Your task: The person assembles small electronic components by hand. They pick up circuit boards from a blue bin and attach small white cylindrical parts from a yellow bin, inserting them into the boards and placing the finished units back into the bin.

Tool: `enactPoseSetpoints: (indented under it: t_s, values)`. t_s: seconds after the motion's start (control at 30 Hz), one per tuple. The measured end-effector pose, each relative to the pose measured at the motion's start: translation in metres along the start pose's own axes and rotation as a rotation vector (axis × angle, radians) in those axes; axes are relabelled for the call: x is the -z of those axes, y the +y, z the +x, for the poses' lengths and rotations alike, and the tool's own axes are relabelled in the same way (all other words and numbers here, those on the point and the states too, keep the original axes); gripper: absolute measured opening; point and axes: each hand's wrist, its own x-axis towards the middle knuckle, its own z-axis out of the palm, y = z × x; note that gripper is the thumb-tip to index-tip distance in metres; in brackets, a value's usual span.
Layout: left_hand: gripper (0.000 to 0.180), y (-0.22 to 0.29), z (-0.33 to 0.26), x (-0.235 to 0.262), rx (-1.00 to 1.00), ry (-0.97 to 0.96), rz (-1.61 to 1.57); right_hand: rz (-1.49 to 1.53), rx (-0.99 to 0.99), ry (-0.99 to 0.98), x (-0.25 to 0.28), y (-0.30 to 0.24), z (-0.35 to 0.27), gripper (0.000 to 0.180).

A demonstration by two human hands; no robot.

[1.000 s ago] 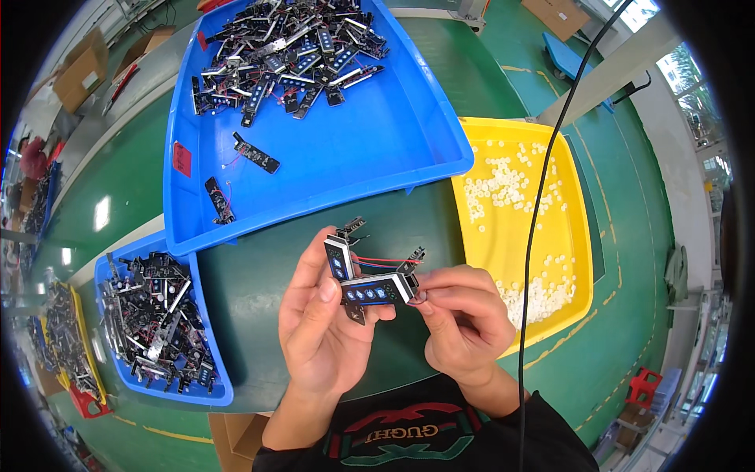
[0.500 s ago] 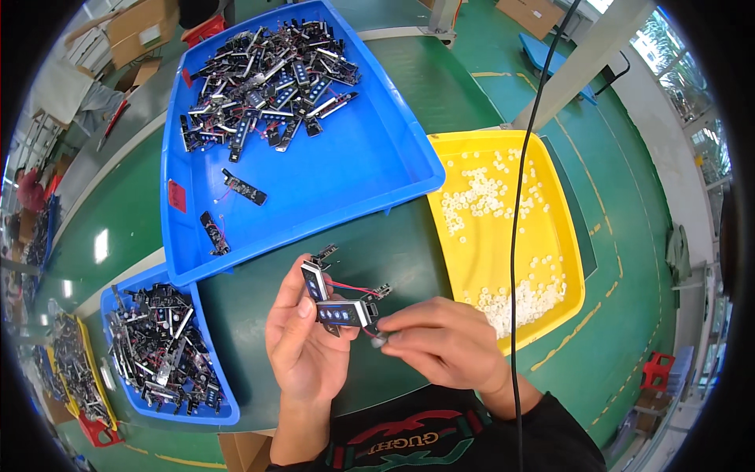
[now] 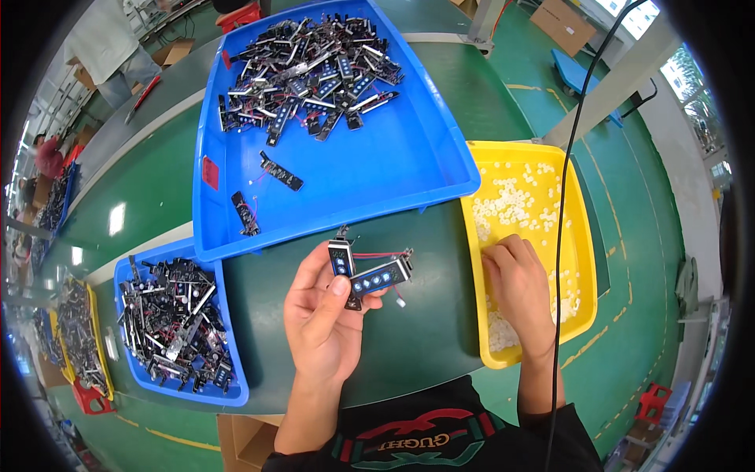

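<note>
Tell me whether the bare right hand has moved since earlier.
Yes, rightward: the bare right hand, mostly left of the yellow rectangular plastic tray before, is now over it.

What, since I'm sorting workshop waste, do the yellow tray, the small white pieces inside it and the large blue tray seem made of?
Yellow tray: probably moulded plastic, smooth, slightly glossy, with rounded corners and even colour.
Small white pieces: perhaps plastic or rubber; too small to settle material or finish.
Large blue tray: likely plastic too, semi-gloss, with uniform colour and rounded corners.
</note>
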Motion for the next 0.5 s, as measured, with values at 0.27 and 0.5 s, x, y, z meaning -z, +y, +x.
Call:
enactPoseSetpoints:
  t_s: [0.27,0.5]
  values:
    - [0.042,-0.001,0.000,-0.011,-0.101,0.088,0.207,0.335,-0.102,0.081,0.011,-0.012,-0.001,0.013]
    - [0.049,-0.006,-0.003,-0.005,-0.246,0.012,0.382,0.790,-0.052,0.155,0.016,-0.049,0.000,0.019]
